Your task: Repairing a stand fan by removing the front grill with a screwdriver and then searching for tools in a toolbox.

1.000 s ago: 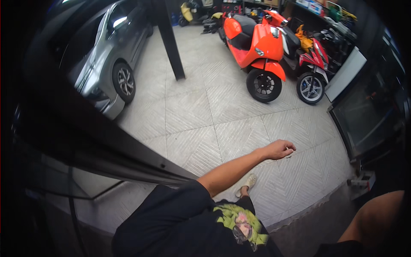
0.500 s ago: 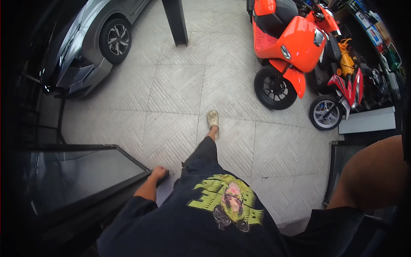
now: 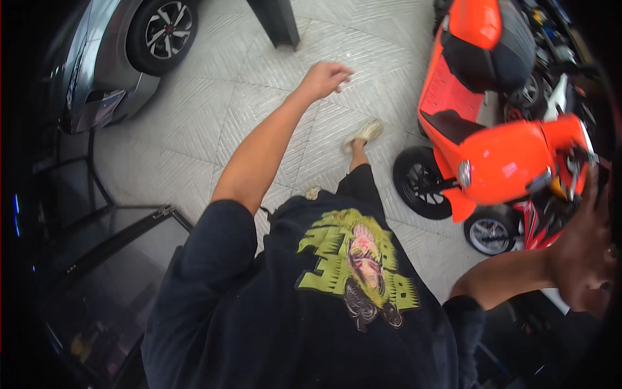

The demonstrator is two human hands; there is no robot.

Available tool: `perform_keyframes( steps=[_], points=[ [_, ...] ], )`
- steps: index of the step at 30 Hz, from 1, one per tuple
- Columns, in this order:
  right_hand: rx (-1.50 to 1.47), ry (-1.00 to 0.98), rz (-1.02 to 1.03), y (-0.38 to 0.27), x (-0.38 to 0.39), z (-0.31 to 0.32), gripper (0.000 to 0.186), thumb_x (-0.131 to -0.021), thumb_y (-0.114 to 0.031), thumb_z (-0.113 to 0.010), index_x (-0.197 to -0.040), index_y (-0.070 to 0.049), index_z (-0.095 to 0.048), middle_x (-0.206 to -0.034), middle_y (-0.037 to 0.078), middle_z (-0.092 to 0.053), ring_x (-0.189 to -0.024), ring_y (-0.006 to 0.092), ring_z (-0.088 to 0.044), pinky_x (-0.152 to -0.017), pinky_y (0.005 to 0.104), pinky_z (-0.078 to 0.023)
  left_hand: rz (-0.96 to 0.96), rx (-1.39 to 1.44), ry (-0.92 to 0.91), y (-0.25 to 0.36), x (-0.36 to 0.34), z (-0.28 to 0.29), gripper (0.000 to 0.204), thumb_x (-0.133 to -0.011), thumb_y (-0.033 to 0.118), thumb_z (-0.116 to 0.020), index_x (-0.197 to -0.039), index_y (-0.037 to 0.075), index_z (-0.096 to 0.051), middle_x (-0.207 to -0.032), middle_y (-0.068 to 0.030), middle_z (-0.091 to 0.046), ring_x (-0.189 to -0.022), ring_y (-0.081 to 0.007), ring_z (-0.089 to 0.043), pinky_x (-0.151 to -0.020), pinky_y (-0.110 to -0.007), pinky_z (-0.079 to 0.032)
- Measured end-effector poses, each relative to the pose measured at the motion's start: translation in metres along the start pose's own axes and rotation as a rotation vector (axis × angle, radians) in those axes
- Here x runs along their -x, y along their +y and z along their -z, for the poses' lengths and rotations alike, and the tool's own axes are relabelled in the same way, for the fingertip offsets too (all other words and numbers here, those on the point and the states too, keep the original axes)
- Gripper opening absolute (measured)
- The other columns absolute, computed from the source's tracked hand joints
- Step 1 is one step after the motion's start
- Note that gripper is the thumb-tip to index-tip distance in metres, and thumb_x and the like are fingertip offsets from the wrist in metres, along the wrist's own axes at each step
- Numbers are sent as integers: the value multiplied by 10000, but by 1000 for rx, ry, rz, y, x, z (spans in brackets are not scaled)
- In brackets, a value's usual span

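Observation:
My left hand (image 3: 326,80) is stretched out ahead over the floor, its fingers loosely bent and apart, with nothing in them. At the far right edge, my right hand (image 3: 580,249) is raised, dark and a little blurred, with its fingers spread. It appears close to the front of an orange scooter (image 3: 502,159), but whether it touches anything I cannot tell. The scooter has a dark seat cover (image 3: 492,61) and a black front wheel (image 3: 421,183). One foot in a beige clog (image 3: 364,134) is stepped forward.
A grey car (image 3: 107,71) stands at the far left, near a dark post (image 3: 275,23). Beside the scooter is a red motorbike with a silver-spoked wheel (image 3: 490,235). A dark-framed glass panel (image 3: 123,266) stands at the left. Ridged tiles (image 3: 259,110) cover the floor.
My left hand has swung up and forward from beside the glass panel's frame. My right hand has come into view. The scooter appears nearer, and the other foot has come forward.

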State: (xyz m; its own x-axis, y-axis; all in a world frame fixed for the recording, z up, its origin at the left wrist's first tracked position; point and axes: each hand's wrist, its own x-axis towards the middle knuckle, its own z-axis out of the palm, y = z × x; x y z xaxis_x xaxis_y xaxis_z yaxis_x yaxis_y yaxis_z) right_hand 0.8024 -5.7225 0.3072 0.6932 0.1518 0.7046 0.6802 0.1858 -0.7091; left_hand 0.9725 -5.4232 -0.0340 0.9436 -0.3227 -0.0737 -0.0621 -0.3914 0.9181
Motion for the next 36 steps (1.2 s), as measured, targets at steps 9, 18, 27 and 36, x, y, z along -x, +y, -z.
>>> perform_keyframes(
  steps=[9, 18, 27, 36],
  points=[
    [-315, -720, -848, 303, -17, 78, 496, -879, -514, -447, -1215, -163, -546, -1284, 105, -497, -1286, 317, -339, -1018, 619, -142, 414, 258, 86, -7, -131, 41, 283, -890, 273, -550, -930, 18, -664, -838, -59, -666, -689, -105, -605, -624, -240, -470],
    [730, 147, -1470, 534, 43, 341, 446, -912, -373, -472, -1243, -81, -530, -1135, 123, -604, -1010, 271, -584, -879, 362, -441, 342, 227, 76, -59, -507, 76, 219, -878, 157, -538, -1011, 18, -643, -908, -103, -674, -810, -182, -645, -649, -291, -506],
    [193, 1156, -1488, 641, -123, 308, 499, -922, -345, -488, -1332, -69, -410, -1204, 143, -544, -980, 233, -584, -767, 353, -460, -257, -293, -434, 135, -999, 73, 223, -820, 218, -617, -968, 57, -660, -784, -88, -675, -721, -158, -638, -658, -300, -483],
    [1079, 1534, -768, 786, -319, 503, 381, -912, -170, -509, -1219, 54, -495, -1109, 163, -577, -1042, 230, -542, -901, 334, -424, -21, -807, -732, -75, -1191, 51, 421, -841, 398, -450, -757, 35, -646, -800, -183, -639, -807, -327, -615, -732, -446, -465]
  ],
)
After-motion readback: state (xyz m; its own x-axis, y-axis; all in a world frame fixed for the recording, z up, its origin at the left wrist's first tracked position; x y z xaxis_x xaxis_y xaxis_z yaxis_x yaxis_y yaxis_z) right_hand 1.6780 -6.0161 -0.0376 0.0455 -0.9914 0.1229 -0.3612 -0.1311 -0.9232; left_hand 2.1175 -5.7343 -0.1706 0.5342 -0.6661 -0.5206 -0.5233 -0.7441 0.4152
